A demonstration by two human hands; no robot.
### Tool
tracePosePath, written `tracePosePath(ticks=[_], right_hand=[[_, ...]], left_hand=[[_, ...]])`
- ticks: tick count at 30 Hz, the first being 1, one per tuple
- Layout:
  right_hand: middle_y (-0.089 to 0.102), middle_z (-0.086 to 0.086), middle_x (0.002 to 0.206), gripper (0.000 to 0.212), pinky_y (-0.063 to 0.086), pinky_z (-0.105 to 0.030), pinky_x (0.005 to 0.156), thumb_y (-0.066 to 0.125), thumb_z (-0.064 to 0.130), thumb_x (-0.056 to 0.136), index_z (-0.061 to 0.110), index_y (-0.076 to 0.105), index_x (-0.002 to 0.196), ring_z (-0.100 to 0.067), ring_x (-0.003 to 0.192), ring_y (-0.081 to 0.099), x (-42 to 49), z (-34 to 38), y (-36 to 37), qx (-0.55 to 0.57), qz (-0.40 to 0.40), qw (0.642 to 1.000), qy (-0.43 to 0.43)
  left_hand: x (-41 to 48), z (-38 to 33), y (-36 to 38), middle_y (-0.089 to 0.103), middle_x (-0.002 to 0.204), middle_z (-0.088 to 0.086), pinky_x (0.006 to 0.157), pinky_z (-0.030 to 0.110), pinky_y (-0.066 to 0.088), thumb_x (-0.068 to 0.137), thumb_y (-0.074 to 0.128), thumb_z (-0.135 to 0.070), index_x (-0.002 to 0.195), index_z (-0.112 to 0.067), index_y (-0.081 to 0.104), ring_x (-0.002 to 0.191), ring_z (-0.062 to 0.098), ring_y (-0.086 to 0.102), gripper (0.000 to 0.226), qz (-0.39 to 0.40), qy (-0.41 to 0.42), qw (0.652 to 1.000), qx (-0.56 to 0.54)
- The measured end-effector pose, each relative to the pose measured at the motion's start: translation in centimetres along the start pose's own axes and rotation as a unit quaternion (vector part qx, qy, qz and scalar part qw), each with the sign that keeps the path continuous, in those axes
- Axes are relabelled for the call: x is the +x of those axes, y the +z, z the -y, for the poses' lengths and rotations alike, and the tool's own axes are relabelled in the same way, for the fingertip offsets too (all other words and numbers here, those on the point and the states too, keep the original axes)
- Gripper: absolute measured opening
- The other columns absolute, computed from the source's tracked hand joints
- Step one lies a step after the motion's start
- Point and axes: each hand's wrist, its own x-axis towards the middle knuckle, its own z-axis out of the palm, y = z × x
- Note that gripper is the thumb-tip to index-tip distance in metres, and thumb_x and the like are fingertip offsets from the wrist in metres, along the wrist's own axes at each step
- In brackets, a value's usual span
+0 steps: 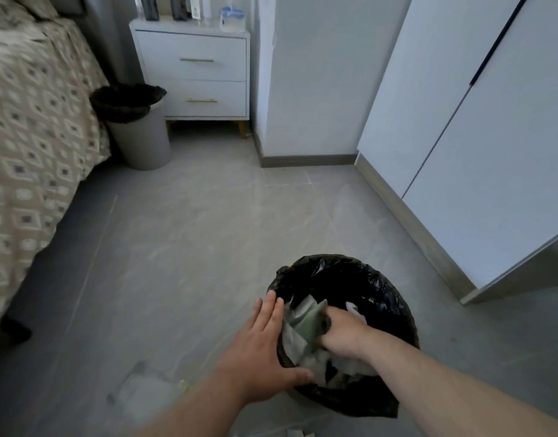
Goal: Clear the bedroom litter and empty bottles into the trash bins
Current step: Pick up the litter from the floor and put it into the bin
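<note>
A trash bin lined with a black bag stands on the floor right in front of me, holding crumpled paper litter. My left hand lies flat with straight fingers on the bin's left rim. My right hand reaches down inside the bin, its fingers curled round a wad of the paper litter. A second bin, grey with a black bag, stands at the far left between the bed and the nightstand. A pale scrap of litter lies on the floor at my lower left.
A bed with a patterned cover runs along the left. A white two-drawer nightstand sits at the back with bottles on top. White wardrobe doors line the right. Grey tiled floor lies between them. More paper scraps show at the bottom edge.
</note>
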Motion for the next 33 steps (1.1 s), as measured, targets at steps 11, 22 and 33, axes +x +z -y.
tracePosePath(ticks=[11, 22, 33], right_hand=[[0.054, 0.004, 0.134, 0.064, 0.042, -0.031, 0.104, 0.076, 0.041, 0.076, 0.027, 0.052, 0.134, -0.013, 0.12, 0.054, -9.8, 6.6, -2.1, 0.023, -0.069, 0.989, -0.125], [0.068, -0.008, 0.105, 0.019, 0.045, -0.026, 0.082, 0.057, 0.024, 0.087, 0.016, 0.067, 0.1, -0.025, 0.106, 0.062, -8.8, 7.9, 10.7, -0.131, 0.089, 0.98, -0.122], [0.054, -0.013, 0.137, 0.045, 0.041, -0.031, 0.097, 0.049, 0.031, 0.094, 0.007, 0.051, 0.132, -0.027, 0.127, 0.05, -2.6, -2.9, 18.9, -0.137, 0.097, 0.978, 0.126]], left_hand=[[-9.2, 3.4, -9.1, 0.005, 0.16, -0.006, 0.117, 0.027, 0.004, 0.052, 0.014, -0.096, 0.152, -0.025, 0.005, 0.147, 0.01, 0.001, 0.123, -0.087, -0.069, 0.992, -0.052], [-16.6, 15.3, -3.3, 0.042, 0.146, 0.01, 0.106, 0.03, 0.032, 0.092, 0.053, -0.037, 0.139, -0.009, 0.041, 0.132, 0.025, 0.043, 0.057, -0.089, -0.333, 0.928, -0.143], [-11.6, 23.5, 2.4, 0.063, 0.117, 0.018, 0.088, 0.034, 0.048, 0.08, 0.067, -0.032, 0.106, -0.005, 0.06, 0.107, 0.031, 0.06, 0.038, -0.068, -0.397, 0.902, -0.156]])
